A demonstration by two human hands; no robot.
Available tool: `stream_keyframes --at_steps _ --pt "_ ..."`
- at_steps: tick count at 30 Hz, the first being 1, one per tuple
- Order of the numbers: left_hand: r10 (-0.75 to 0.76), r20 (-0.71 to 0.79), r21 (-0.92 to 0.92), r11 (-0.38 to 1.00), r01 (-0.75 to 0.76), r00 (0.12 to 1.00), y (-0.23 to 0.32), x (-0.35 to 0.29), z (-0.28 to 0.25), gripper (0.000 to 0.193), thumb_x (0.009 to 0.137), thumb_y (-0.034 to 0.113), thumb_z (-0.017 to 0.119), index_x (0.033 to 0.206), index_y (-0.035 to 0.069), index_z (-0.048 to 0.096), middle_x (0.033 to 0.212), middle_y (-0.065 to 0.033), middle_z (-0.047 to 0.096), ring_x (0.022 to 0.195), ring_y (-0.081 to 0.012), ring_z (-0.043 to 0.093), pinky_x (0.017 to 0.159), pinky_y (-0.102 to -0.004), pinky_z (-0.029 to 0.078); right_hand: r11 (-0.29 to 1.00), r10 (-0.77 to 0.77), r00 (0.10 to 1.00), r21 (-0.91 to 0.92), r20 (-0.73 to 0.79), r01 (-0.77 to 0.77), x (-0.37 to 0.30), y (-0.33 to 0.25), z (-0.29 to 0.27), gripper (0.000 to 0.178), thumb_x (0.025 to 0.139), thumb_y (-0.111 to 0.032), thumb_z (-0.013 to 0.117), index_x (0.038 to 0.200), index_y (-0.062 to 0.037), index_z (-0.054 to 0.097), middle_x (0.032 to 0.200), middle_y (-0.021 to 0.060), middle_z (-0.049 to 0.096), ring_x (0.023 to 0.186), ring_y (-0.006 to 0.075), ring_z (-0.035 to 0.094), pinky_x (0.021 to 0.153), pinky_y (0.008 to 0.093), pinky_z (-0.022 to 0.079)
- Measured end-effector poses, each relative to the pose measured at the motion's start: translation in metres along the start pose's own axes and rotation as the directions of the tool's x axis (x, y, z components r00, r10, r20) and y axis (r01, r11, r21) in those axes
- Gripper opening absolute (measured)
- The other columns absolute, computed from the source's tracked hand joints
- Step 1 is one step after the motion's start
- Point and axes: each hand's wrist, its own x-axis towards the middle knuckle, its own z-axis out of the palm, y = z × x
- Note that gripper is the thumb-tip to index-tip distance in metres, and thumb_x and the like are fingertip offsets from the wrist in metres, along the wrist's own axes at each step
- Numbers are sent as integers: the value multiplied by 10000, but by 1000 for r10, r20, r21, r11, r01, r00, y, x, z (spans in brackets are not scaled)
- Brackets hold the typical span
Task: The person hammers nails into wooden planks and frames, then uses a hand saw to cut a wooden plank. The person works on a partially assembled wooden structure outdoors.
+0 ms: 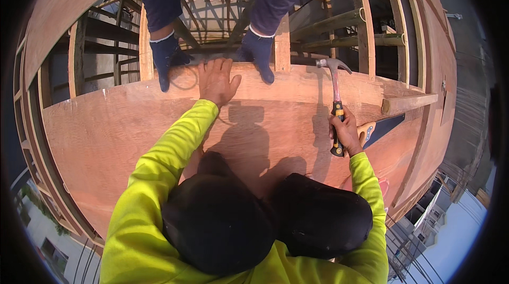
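Observation:
My left hand [218, 81] lies flat with fingers spread on a wooden strip [302, 85] along the far edge of the plywood sheet [127, 130]. To the right, my right hand [347, 129] is wrapped round the black and yellow grip of a claw hammer [335, 82]. Its metal head points away from me, over the strip. Partly hidden behind that hand is a handsaw [383, 131] with a wooden handle and dark blade, lying on the plywood. My bent knees [323, 212] are in dark trousers, close to the sheet's middle.
Another person's feet in navy socks [258, 53] stand at the far edge, either side of my left hand. Beyond are upright timber studs [362, 24] and an open framework with gaps. A short wood block [409, 104] lies at the right. Wires hang at lower right.

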Motion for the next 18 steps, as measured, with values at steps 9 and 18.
stream_keyframes --at_steps 9,18 --pt "6 -1 72 997 -5 1000 6 16 -3 516 823 394 666 1217 62 641 1180 -108 647 1172 -286 563 1094 -515 300 869 -384 923 -353 -36 348 129 -7 -32 260 837 -63 700 1076 8 626 915 61 604 768 175 581 661 316 467" --pt "22 20 73 997 -23 1000 7 15 0 542 818 429 650 1224 70 644 1153 -94 647 1137 -281 569 1088 -505 303 708 -520 853 -578 -39 405 164 12 -22 365 825 -168 713 1139 -1 632 1163 126 602 1113 287 514 1064 416 270"
